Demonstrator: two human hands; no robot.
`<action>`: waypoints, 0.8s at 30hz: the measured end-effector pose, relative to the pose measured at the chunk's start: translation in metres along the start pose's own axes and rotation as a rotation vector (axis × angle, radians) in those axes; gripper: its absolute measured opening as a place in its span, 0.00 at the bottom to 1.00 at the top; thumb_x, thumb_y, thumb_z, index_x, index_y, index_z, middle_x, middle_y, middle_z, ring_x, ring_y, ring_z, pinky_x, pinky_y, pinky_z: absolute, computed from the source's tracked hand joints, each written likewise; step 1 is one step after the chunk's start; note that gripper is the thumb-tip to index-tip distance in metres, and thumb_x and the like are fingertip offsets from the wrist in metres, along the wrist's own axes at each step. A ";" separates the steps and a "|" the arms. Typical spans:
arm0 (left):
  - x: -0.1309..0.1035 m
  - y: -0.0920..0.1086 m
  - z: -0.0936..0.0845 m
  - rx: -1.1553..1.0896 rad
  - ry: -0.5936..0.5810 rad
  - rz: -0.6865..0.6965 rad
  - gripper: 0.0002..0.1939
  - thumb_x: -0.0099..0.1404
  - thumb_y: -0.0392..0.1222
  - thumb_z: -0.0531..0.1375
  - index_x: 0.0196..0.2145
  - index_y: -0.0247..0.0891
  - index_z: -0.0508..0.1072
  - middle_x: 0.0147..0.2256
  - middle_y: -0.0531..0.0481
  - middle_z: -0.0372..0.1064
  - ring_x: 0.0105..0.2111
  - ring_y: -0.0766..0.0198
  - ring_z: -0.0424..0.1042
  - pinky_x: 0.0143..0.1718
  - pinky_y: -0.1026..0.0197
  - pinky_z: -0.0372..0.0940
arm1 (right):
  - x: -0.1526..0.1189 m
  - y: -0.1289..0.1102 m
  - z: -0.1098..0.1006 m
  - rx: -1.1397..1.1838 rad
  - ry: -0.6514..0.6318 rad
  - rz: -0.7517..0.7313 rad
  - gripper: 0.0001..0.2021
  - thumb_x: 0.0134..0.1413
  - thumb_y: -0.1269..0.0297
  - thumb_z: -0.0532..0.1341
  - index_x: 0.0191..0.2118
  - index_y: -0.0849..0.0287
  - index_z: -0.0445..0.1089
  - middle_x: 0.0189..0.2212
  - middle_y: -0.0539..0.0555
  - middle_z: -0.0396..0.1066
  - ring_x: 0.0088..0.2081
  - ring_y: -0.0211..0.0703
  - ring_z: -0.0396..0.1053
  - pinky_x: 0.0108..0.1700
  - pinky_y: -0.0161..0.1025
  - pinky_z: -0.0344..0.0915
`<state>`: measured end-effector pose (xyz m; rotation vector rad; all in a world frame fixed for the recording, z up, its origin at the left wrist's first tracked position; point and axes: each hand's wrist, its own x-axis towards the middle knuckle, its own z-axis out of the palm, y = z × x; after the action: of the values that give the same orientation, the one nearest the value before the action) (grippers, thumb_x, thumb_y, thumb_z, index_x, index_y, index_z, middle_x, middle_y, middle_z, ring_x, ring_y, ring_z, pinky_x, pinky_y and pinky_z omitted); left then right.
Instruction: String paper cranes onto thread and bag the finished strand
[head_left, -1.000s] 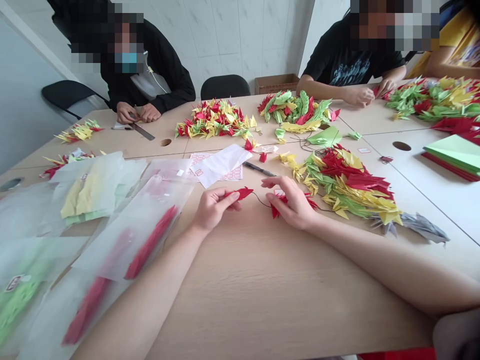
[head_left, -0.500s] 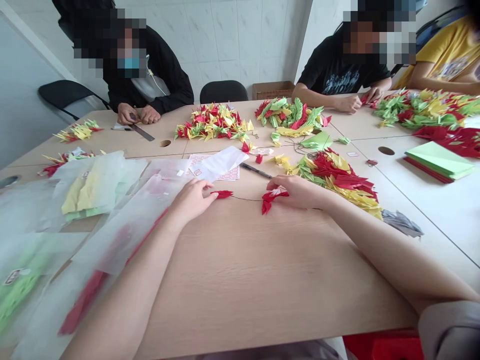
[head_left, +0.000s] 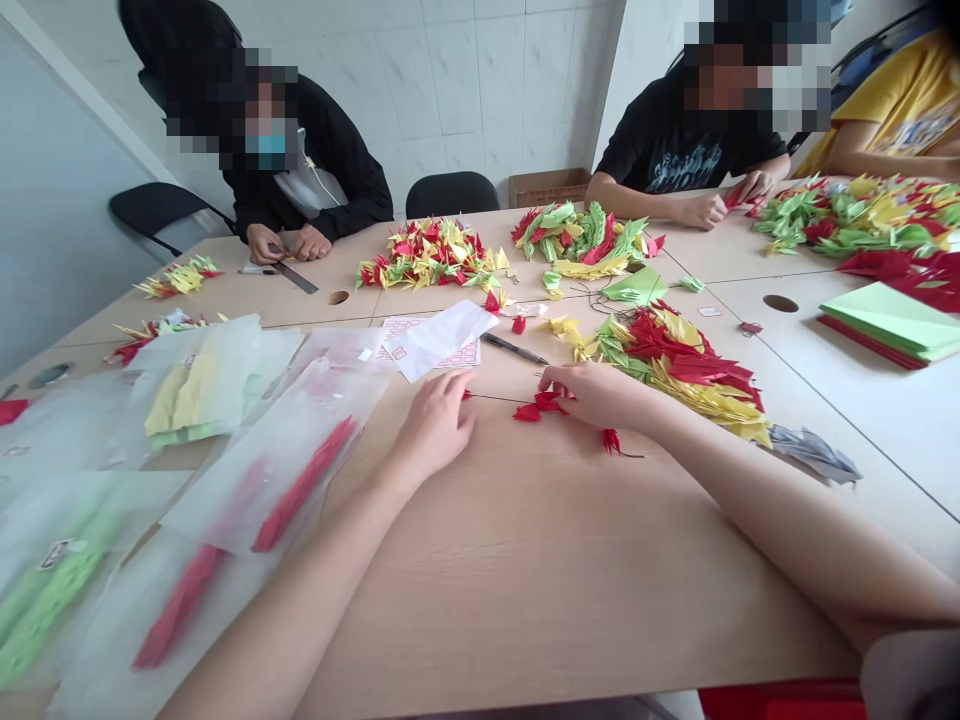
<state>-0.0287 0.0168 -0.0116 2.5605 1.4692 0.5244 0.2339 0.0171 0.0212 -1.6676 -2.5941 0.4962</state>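
A dark string (head_left: 499, 399) runs level just above or on the table between my two hands. My left hand (head_left: 437, 425) has its fingers curled at the string's left part, and a speck of red folded paper shows at its fingertips. Red folded-paper cranes (head_left: 527, 412) hang on the string by my right hand (head_left: 589, 393), whose fingers are closed on one of them. Below my right wrist, another red folded piece (head_left: 611, 441) lies with the string's end poking out. My fingers partly hide what they hold.
Clear plastic bags (head_left: 225, 500) holding folded paper cover the left side. A pen (head_left: 514, 347) and white paper sheets (head_left: 442, 335) lie ahead. A heap of coloured cranes (head_left: 675, 365) sits beside my right forearm. Across the table, a person's hands (head_left: 289, 243) hold a ruler (head_left: 295, 277).
My left hand has moved right, closer to my right hand, and now covers most of the red piece it was at. A red piece has come into view below my right wrist.
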 end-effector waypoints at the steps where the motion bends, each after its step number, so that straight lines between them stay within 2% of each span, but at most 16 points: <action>1: -0.002 -0.008 -0.001 -0.008 0.014 -0.022 0.27 0.63 0.34 0.58 0.60 0.34 0.63 0.59 0.39 0.63 0.60 0.51 0.62 0.62 0.47 0.58 | 0.000 0.000 -0.001 -0.058 0.000 0.010 0.14 0.60 0.72 0.53 0.49 0.57 0.69 0.42 0.57 0.76 0.40 0.49 0.74 0.37 0.38 0.63; 5: -0.005 -0.030 -0.010 -0.050 0.052 -0.117 0.28 0.63 0.37 0.59 0.60 0.36 0.62 0.57 0.41 0.66 0.58 0.51 0.64 0.60 0.47 0.61 | -0.003 -0.007 -0.002 -0.139 0.117 -0.048 0.19 0.59 0.76 0.51 0.53 0.60 0.69 0.47 0.61 0.73 0.48 0.53 0.71 0.47 0.45 0.63; 9: -0.008 -0.034 -0.013 -0.147 0.009 -0.113 0.18 0.65 0.41 0.57 0.52 0.39 0.70 0.51 0.43 0.70 0.52 0.52 0.69 0.55 0.49 0.63 | -0.003 -0.014 0.009 -0.066 0.227 -0.294 0.17 0.63 0.65 0.54 0.56 0.59 0.68 0.53 0.62 0.70 0.54 0.55 0.66 0.56 0.52 0.60; 12: -0.011 -0.037 -0.014 -0.216 -0.015 -0.071 0.12 0.66 0.41 0.56 0.45 0.41 0.74 0.47 0.45 0.72 0.48 0.55 0.70 0.52 0.52 0.65 | 0.002 -0.013 0.020 -0.098 0.214 -0.415 0.16 0.61 0.63 0.58 0.53 0.59 0.70 0.49 0.62 0.72 0.51 0.54 0.68 0.58 0.53 0.59; 16: -0.015 -0.044 -0.016 -0.206 -0.022 -0.054 0.11 0.65 0.40 0.56 0.44 0.43 0.75 0.46 0.48 0.72 0.47 0.56 0.71 0.50 0.54 0.66 | 0.011 -0.008 0.027 -0.079 0.212 -0.395 0.13 0.65 0.66 0.54 0.49 0.60 0.72 0.42 0.60 0.75 0.46 0.50 0.71 0.57 0.51 0.60; 19: -0.016 -0.047 -0.017 -0.169 -0.021 -0.018 0.12 0.64 0.38 0.56 0.44 0.43 0.75 0.45 0.48 0.72 0.46 0.56 0.71 0.51 0.54 0.65 | 0.011 -0.005 0.025 -0.001 0.200 -0.363 0.15 0.63 0.63 0.57 0.53 0.59 0.69 0.47 0.60 0.74 0.50 0.53 0.69 0.56 0.51 0.61; 22: -0.017 -0.047 -0.019 -0.138 -0.035 0.005 0.13 0.64 0.37 0.55 0.45 0.41 0.74 0.45 0.47 0.71 0.46 0.56 0.71 0.52 0.54 0.65 | 0.008 0.000 0.019 0.084 0.125 -0.335 0.23 0.58 0.61 0.62 0.59 0.57 0.64 0.53 0.60 0.70 0.54 0.55 0.67 0.55 0.50 0.63; 24: -0.017 -0.048 -0.021 -0.114 -0.043 -0.004 0.13 0.63 0.37 0.54 0.44 0.40 0.74 0.45 0.46 0.71 0.46 0.55 0.71 0.52 0.54 0.64 | 0.006 0.004 0.015 0.125 0.086 -0.311 0.20 0.59 0.64 0.60 0.57 0.56 0.65 0.52 0.59 0.70 0.52 0.52 0.68 0.51 0.46 0.65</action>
<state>-0.0828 0.0255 -0.0101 2.4657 1.3881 0.5328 0.2317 0.0204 0.0044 -1.1915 -2.6282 0.5429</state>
